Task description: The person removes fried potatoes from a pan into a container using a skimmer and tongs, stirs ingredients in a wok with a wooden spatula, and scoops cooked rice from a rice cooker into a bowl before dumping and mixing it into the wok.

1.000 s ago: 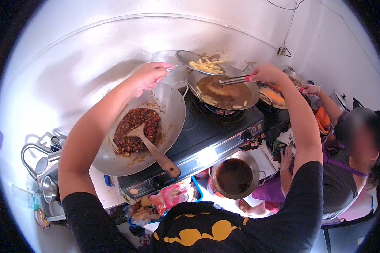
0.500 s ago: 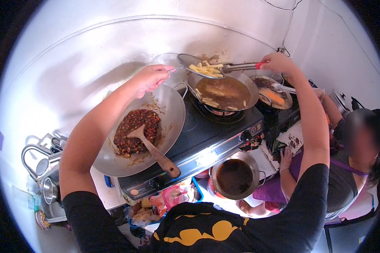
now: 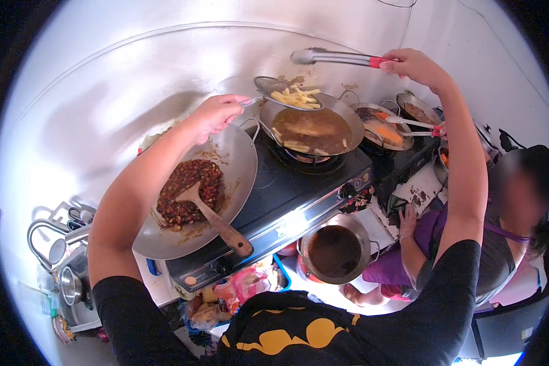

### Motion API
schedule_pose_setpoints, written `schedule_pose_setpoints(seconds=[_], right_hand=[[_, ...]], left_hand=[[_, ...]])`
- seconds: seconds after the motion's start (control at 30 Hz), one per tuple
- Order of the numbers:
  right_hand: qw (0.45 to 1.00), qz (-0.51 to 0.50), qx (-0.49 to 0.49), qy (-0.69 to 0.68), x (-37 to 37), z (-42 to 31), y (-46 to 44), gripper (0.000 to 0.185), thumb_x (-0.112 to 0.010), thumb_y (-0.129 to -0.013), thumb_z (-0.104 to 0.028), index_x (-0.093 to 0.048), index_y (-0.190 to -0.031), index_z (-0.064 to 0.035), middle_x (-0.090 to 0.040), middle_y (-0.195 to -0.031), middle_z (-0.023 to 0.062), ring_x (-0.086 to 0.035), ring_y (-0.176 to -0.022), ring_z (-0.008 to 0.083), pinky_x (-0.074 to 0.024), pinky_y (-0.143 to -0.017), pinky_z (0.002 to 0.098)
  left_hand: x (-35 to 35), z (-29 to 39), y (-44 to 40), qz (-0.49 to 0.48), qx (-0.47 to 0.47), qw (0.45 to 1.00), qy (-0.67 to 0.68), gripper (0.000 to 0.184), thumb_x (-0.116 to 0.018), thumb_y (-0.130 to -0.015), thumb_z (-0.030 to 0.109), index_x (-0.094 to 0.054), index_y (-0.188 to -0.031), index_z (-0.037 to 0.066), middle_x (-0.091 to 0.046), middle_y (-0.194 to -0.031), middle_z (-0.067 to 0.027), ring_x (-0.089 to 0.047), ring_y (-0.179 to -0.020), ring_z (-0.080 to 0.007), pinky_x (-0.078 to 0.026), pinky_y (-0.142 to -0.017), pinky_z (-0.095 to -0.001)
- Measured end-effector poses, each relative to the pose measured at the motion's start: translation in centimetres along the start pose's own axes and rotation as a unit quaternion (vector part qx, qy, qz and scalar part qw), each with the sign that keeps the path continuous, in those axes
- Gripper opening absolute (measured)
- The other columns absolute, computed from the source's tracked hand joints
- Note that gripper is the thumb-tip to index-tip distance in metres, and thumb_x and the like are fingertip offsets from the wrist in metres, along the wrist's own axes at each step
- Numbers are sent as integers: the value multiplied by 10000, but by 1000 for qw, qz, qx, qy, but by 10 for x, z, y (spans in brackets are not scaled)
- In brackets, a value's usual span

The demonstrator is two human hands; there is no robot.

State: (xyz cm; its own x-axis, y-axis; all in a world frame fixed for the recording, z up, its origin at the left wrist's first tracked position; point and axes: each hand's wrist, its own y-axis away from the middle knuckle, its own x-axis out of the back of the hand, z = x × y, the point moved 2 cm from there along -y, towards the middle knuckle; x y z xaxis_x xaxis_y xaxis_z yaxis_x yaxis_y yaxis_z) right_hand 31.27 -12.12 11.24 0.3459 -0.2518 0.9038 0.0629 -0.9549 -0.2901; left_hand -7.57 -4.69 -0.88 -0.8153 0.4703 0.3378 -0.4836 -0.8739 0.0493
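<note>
Closed round a thin handle, my left hand (image 3: 222, 116) holds a wire strainer (image 3: 271, 84) with pale fried strips (image 3: 296, 97) in it. The strainer hangs over the back left edge of an oil pan (image 3: 311, 131), where several more strips float. My right hand (image 3: 412, 66) grips red-handled metal tongs (image 3: 341, 58), raised above the pan near the wall, with nothing visible in their tips. Under my left forearm, a large wok (image 3: 241, 183) holds a dark red chunky mixture (image 3: 192, 183) and a wooden spatula (image 3: 213, 219).
A co-worker (image 3: 500, 226) at the right holds other tongs (image 3: 409, 125) over a smaller pan (image 3: 384, 127) with orange food. Another pan (image 3: 418, 110) stands behind it. A pot of dark liquid (image 3: 334, 253) is below the stove front (image 3: 287, 229). A sink (image 3: 79, 311) lies at far left.
My right hand has lifted the tongs from the oil, up and away from the strainer. The strainer stays over the pan. The co-worker's tongs have moved over the orange food. The view has shifted slightly.
</note>
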Motion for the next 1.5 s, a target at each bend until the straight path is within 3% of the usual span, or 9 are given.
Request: schedule_pose_setpoints(seconds=[0.13,0.3,0.43,0.63,0.83,1.03,1.33,1.5], right_hand=[[995,-18,-82,62,-2,31,-4,451,-632,-798,-422,-655,-1023,-32,-598,-750,50,-519,-677,145,-447,-667,285],[983,-94,-66,143,-60,59,-8,467,-651,-781,-407,-647,-1022,-6,-644,-785,106,-597,-684,193,-478,-658,330],[970,-179,-86,138,-92,34,1,465,-655,-776,-395,-648,-1040,-12,-667,-847,134,-629,-754,245,-485,-704,352],[964,-174,-48,196,-120,33,-12,418,-655,-760,-384,-663,-1069,-103,-675,-927,123,-624,-887,283,-468,-791,382],[968,-161,-35,190,-115,26,-9,402,-637,-768,-374,-661,-1082,-124,-672,-955,118,-626,-891,288,-465,-803,380],[982,-158,-58,85,-86,31,-5,384,-626,-785,-328,-656,-1061,-63,-670,-888,99,-620,-794,204,-477,-731,321],[995,-59,-8,80,-24,39,-8,414,-646,-797,-392,-673,-1021,-45,-619,-716,64,-545,-579,146,-451,-558,314],[998,-38,48,3,-23,11,4,453,-631,-804,-439,-670,-977,-22,-591,-673,62,-519,-554,149,-438,-543,314]], left_hand=[[4,-3,-1,0,-7,1000,8,436,-555,-823,164,-544,-1251,85,-412,-639,58,-258,-451,-21,-180,-393,-183],[8,-1,5,9,-8,1000,3,436,-557,-822,166,-545,-1250,85,-411,-643,58,-261,-457,-21,-181,-395,-185],[4,5,10,25,-11,1000,-9,443,-549,-816,154,-541,-1253,80,-408,-640,58,-264,-462,-24,-180,-396,-186],[3,6,8,16,-9,1000,-7,454,-537,-809,141,-535,-1257,68,-410,-639,56,-264,-460,-26,-183,-396,-187],[4,4,6,23,0,1000,-7,459,-547,-803,143,-537,-1256,71,-406,-643,59,-266,-468,-25,-180,-401,-183],[11,2,7,19,2,1000,-8,457,-553,-799,150,-541,-1249,74,-403,-652,67,-273,-484,-24,-180,-404,-178],[13,1,1,25,-1,1000,-17,462,-551,-805,163,-531,-1257,73,-411,-655,67,-274,-476,-18,-182,-399,-180],[-2,0,-7,8,-9,1000,10,457,-552,-817,167,-525,-1263,73,-412,-647,64,-275,-468,-17,-179,-392,-183]])
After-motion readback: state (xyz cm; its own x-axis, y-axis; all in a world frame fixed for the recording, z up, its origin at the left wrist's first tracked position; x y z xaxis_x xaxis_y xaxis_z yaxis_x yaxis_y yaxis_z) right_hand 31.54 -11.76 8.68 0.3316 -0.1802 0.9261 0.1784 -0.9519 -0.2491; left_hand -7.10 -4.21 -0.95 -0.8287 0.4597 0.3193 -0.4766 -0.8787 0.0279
